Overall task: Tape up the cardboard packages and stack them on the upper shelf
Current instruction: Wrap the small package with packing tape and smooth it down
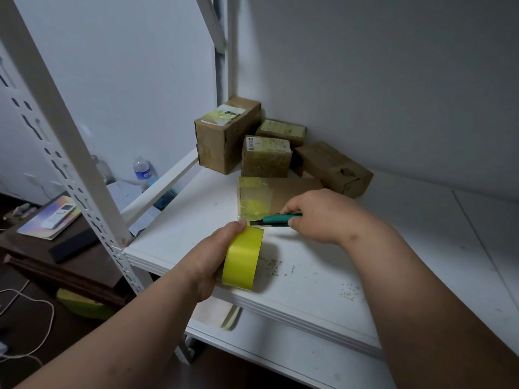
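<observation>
Flat brown cardboard package (pixel 292 192), partly covered in yellow tape, lies on the white metal shelf (pixel 365 265). A yellow tape roll (pixel 243 259) is gripped by the left hand (pixel 213 256); a green utility knife (pixel 276 219) is pinched by the right hand (pixel 320 217) at the package's near edge. Four taped cardboard boxes (pixel 266 157) are clustered behind.

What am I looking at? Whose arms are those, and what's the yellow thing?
The camera sits on a person's head, so you see their own arms reaching forward. The left hand holds a roll of yellow tape. The right hand holds a green cutter at the strip of tape running to a flat cardboard package. It all rests on a white shelf. Four more taped boxes wait at the back corner. Lower left, a water bottle and a remote control sit on furniture beside the shelf.
</observation>
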{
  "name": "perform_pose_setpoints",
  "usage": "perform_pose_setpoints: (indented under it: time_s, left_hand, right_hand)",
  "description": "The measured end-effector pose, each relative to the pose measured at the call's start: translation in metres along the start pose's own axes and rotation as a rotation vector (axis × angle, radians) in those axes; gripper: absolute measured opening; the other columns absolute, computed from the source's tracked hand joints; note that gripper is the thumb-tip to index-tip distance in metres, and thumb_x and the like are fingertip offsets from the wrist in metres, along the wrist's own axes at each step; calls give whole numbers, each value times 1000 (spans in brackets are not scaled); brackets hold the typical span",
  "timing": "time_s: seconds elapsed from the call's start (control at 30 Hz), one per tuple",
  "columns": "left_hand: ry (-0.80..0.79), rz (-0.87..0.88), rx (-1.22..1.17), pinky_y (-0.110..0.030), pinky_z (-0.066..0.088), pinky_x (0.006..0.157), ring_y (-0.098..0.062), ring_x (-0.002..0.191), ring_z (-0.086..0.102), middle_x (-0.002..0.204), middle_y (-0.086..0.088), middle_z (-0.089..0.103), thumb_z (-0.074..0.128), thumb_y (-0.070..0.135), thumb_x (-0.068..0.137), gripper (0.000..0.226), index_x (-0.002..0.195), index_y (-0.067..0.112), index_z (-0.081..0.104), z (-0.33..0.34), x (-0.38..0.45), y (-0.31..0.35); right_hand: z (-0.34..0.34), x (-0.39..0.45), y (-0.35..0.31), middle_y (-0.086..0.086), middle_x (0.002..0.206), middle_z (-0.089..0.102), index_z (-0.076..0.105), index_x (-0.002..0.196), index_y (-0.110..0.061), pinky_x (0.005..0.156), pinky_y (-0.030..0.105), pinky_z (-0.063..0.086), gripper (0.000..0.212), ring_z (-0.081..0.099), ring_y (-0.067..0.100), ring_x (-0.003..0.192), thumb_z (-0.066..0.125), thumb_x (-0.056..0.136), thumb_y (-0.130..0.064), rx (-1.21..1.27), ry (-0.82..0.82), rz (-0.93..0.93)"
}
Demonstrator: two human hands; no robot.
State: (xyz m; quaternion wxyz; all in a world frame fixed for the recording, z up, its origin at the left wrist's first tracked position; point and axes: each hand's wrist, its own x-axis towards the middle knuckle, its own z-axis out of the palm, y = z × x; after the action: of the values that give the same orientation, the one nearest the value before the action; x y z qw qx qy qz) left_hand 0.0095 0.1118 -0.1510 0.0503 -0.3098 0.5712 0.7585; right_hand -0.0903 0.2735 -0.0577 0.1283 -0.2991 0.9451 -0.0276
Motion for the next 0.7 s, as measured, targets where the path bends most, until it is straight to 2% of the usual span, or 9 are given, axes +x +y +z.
perform_pose_setpoints:
  time_s: [0.7]
  left_hand:
    - [-29,5,2,-39,51,81,-28,86,64,97,-12,69,63,54,85,42,111,21,65,-2,3,-3]
  right_hand:
    - [16,16,-7,-7,101,64,65,117,-40,76,34,55,32,60,17,92,49,94,-23,-95,-39,-45]
